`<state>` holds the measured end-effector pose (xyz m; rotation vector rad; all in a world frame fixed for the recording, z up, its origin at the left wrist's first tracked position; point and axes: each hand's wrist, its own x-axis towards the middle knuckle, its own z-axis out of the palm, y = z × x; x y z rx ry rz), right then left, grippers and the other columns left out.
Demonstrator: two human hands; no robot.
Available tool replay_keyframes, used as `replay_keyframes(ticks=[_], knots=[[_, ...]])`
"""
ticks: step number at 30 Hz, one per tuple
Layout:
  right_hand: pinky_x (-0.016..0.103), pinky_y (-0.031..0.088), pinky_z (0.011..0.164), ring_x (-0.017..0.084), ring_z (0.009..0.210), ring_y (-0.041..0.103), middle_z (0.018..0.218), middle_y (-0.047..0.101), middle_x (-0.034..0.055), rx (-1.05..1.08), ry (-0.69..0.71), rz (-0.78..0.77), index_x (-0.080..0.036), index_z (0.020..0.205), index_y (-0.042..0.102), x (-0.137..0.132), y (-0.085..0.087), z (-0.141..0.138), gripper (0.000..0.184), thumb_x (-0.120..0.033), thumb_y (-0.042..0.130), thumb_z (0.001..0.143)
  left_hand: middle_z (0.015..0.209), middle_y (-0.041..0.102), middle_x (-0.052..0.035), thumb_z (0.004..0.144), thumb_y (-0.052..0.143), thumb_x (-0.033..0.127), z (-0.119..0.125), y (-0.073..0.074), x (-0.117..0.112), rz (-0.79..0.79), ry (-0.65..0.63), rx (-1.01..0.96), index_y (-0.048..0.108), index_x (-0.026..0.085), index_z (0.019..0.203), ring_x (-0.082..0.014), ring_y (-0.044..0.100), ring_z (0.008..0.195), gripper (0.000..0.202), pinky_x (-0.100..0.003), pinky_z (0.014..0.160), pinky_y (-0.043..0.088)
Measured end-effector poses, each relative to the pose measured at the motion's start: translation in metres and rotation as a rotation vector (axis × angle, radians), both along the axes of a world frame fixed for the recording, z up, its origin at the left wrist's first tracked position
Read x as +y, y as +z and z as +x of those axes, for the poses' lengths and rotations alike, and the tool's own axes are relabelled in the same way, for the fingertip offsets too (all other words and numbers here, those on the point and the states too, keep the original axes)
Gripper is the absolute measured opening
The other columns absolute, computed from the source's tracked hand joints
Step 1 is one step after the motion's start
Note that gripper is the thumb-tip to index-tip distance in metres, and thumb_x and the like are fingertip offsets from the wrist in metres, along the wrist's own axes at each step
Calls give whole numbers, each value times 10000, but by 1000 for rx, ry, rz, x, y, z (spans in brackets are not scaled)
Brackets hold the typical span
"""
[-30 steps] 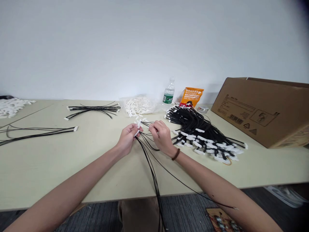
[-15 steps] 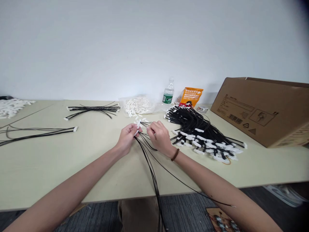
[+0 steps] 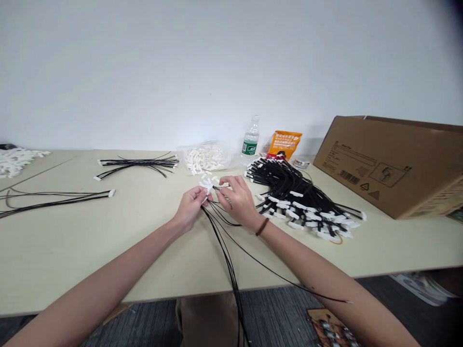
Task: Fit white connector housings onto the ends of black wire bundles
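Observation:
My left hand (image 3: 190, 208) is closed in a pinch on a small white connector (image 3: 207, 191) at the end of a bunch of black wires (image 3: 226, 250) that trails toward me over the table edge. My right hand (image 3: 237, 200) is closed too, its fingertips pinching the wire ends right beside that connector. A few loose white connectors (image 3: 208, 180) lie on the table just beyond my fingers.
A big heap of black wires with white connectors (image 3: 300, 202) lies to the right. Behind are a clear bag of white connectors (image 3: 206, 156), a water bottle (image 3: 251, 140), an orange packet (image 3: 285, 143) and a cardboard box (image 3: 394, 161). More wire bundles (image 3: 137, 164) lie left.
My right hand has shifted a little up and left, closer to the connector in my left hand. The view has turned slightly.

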<state>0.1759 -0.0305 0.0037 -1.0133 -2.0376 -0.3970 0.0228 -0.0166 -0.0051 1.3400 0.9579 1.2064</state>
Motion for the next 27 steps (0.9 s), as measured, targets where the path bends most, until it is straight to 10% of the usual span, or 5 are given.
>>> replay_keyframes(ticks=[9, 27], knots=[[345, 429, 857, 165, 963, 502, 1061, 638, 24, 149, 242, -122, -197, 669, 533, 4, 0, 1, 224, -159, 430, 864, 640, 550, 2, 706, 590, 373, 0, 2, -2, -1, -22, 30, 559, 155, 680, -79, 419, 532, 221, -222, 533, 305], [348, 434, 833, 163, 922, 503, 1059, 620, 28, 138, 262, -141, -198, 689, 519, 4, 1, 2, 212, -155, 414, 869, 660, 556, 2, 699, 605, 397, -2, -1, 0, -36, -46, 33, 562, 158, 686, -72, 407, 526, 243, -212, 490, 251]])
